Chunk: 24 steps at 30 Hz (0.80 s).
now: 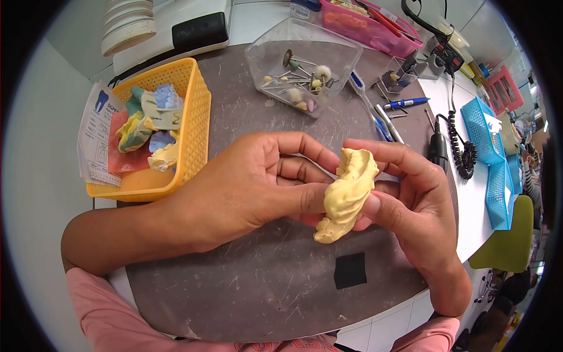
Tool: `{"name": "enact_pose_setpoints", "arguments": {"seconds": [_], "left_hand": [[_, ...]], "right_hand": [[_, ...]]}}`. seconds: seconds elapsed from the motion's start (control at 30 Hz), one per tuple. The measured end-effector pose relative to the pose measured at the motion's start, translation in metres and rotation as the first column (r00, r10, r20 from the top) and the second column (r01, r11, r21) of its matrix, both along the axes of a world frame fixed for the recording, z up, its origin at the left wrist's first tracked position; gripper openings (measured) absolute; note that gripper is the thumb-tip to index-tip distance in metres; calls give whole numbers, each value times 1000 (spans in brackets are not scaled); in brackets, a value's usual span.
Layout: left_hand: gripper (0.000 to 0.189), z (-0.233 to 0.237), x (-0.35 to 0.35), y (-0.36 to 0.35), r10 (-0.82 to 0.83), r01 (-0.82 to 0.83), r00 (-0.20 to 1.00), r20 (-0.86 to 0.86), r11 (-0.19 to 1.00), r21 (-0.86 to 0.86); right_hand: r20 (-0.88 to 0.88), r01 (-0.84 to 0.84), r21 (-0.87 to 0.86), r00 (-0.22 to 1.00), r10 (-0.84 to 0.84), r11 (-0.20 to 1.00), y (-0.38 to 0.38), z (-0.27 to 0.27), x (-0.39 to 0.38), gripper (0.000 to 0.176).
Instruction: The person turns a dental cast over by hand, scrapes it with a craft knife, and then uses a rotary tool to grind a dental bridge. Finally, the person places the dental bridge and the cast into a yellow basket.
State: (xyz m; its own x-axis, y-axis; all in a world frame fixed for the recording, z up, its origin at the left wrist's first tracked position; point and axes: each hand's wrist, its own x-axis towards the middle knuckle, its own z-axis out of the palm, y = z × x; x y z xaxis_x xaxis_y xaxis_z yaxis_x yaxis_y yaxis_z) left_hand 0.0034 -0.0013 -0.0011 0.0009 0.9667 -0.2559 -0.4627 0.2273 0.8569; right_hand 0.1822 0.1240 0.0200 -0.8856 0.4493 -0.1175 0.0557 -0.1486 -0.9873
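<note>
A yellow dental impression (347, 199), curved and lumpy with a ridged surface, is held up over the middle of the bench. My left hand (258, 182) grips its left side, thumb laid against it and fingers behind. On the right side, my right hand (410, 199) pinches it between thumb and fingers. The fingertips behind the piece are partly hidden. On the bench below lies a small black square (350, 270).
At left stands a yellow basket (196, 126) with dental impressions and a paper form (97, 138). Behind are a clear tray (264, 53) of rotary burs and polishers, a toothbrush (366, 97), a blue pen (406, 103), a handpiece (437, 146) with coiled cord and blue baskets (498, 193).
</note>
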Motion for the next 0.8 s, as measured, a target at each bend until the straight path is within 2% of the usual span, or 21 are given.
{"name": "enact_pose_setpoints", "arguments": {"seconds": [0.8], "left_hand": [[45, -1, -1, 0, -13, 12, 1000, -20, 1000, -5]], "right_hand": [[-14, -22, 23, 1000, 22, 999, 0, 1, 2, 51]]}}
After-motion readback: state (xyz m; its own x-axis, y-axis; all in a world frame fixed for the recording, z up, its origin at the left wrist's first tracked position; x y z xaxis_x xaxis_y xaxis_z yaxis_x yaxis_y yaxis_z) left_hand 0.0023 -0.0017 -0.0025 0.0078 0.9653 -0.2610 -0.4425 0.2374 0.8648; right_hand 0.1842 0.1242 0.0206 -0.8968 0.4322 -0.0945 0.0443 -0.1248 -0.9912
